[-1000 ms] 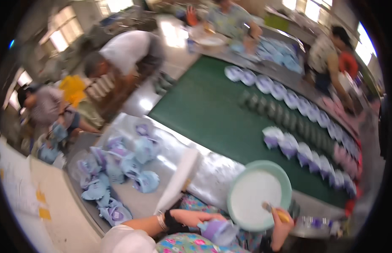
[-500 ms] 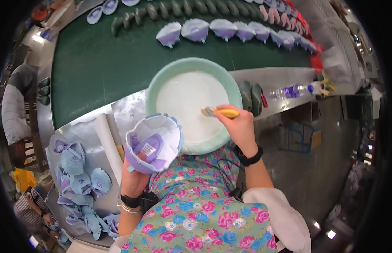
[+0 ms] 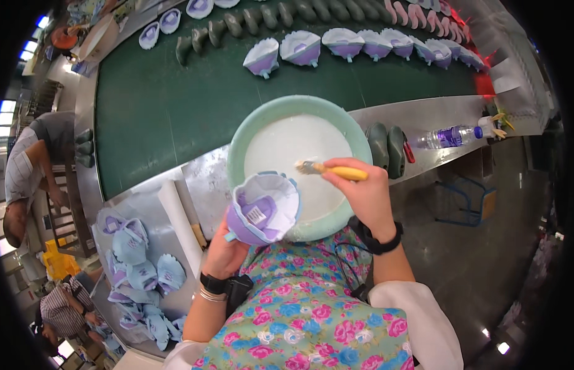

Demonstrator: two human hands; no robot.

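Observation:
My left hand holds a purple and white shoe upper, open side up, over the near rim of a pale green basin. The basin holds white liquid. My right hand grips a yellow-handled brush whose bristles hang over the liquid, just right of the upper. A black band sits on each wrist.
A green conveyor belt carries a row of purple uppers and dark shoe lasts. More uppers are piled on the metal table at my left, beside a white roll. A plastic bottle lies at right. Other people work at left.
The view swung from the whole room down onto the basin. Between half a second ago and now the hands barely moved; the brush stays over the liquid.

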